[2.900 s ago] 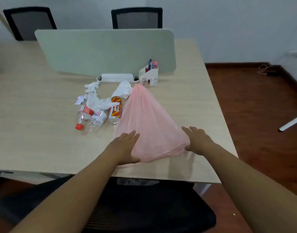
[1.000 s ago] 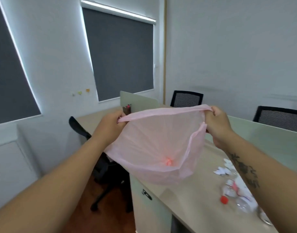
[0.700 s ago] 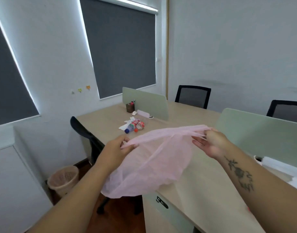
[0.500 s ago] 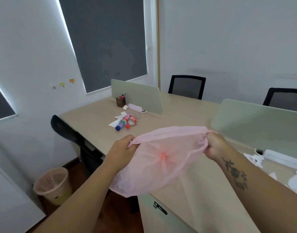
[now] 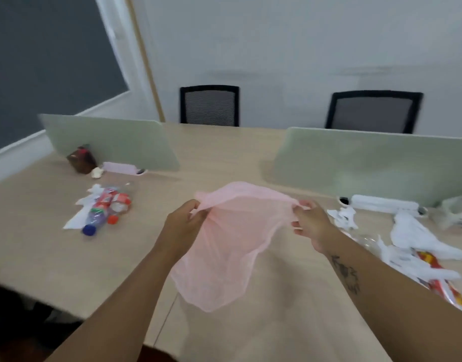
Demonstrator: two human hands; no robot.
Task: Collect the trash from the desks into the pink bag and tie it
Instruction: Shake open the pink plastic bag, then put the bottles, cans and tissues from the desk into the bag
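Observation:
I hold the thin pink bag (image 5: 224,246) above the middle of the wooden desk (image 5: 41,257). My left hand (image 5: 181,227) pinches the left side of its rim and my right hand (image 5: 309,222) pinches the right side, so the mouth is stretched between them and the body hangs down. On the left lies a trash pile (image 5: 101,207) of plastic bottles, a can and crumpled paper. A second trash pile (image 5: 418,246) of white tissues and a red-yellow can lies at the right, close to my right forearm.
Two pale green divider screens (image 5: 109,142) (image 5: 373,163) stand across the desk, with two black mesh chairs (image 5: 209,105) (image 5: 373,112) behind. A brown pen holder (image 5: 81,159) and a pink power strip (image 5: 120,168) sit by the left screen, a white strip (image 5: 381,205) by the right one.
My view has swung from the window and far desk down to the desk in front. Both hands have kept the bag's rim and lowered it over the desk.

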